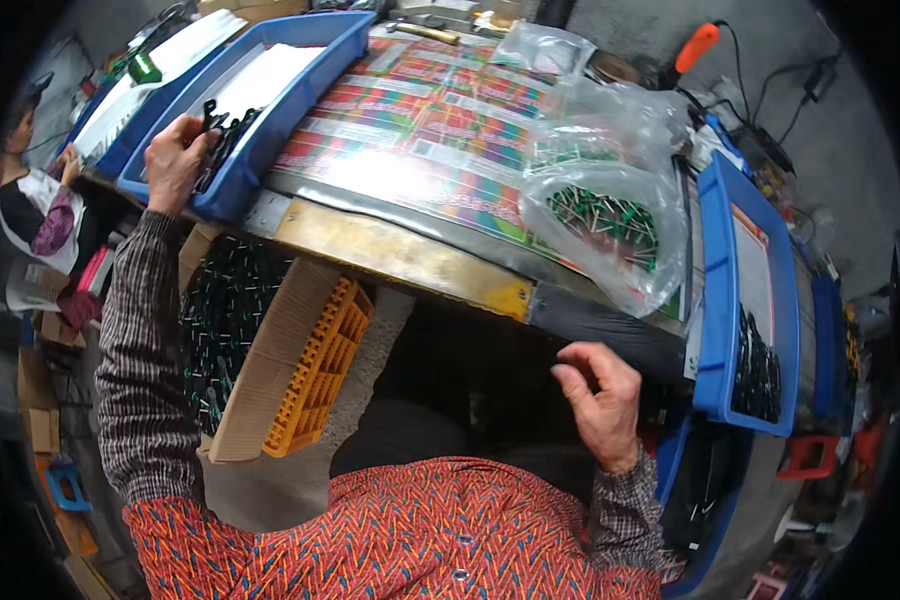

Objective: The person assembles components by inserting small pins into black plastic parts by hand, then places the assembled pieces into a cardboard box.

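left hand (175, 160) fingers curl on black parts (222, 135) in blue tray (270, 110) at counter's left edge; pinch few, lift clean. right hand (600, 395) fingers loosely apart, empty.

Glossy blue plastic bin (270, 130), shiny printed sheet (420, 130), crinkled clear plastic bag (610, 200), worn brass-coloured metal edge (400, 260), matt corrugated cardboard (270, 350)

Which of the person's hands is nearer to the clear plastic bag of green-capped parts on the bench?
Right. The right hand hangs just below the bench edge, under the clear plastic bag. The left hand is far across the bench, reaching into a blue bin.
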{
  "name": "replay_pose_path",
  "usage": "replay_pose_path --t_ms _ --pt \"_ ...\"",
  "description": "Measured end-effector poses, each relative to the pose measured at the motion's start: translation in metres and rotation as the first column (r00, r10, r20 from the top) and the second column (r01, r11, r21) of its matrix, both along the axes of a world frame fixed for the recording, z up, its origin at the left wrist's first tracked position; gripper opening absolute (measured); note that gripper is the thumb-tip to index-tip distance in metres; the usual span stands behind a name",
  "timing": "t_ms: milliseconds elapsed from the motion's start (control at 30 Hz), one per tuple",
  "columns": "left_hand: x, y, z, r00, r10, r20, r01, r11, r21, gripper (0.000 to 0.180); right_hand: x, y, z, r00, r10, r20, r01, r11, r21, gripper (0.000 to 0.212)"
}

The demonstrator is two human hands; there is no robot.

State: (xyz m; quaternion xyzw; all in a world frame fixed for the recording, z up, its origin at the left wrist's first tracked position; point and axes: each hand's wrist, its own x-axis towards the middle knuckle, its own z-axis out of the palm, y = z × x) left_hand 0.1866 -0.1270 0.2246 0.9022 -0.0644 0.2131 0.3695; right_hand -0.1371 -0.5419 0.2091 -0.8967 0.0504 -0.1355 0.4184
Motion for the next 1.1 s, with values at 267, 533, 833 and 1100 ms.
replay_pose_path --t_ms 267,533,833,1100 --pt "-0.056 -0.032 0.026 0.931 -0.266 0.251 0.346 0.864 -0.365 0.018 0.048 -0.066 0.013 0.953 -0.126 0.274 0.219 0.914 -0.342 0.010" --pt "-0.134 -0.096 0.022 0.894 -0.442 0.074 0.437 0.822 -0.364 0.017 0.102 -0.092 0.004 0.960 -0.085 0.265 0.235 0.761 -0.605 0.017" --pt "-0.165 -0.127 -0.014 0.790 -0.613 -0.020 0.443 0.593 -0.673 0.013 0.123 -0.101 -0.007 0.987 -0.130 0.093 0.156 0.656 -0.739 0.022" --pt "-0.178 -0.144 -0.033 0.730 -0.677 -0.093 0.386 0.521 -0.761 0.011 0.120 -0.101 -0.001 0.992 -0.089 0.085 0.123 0.755 -0.645 0.018"
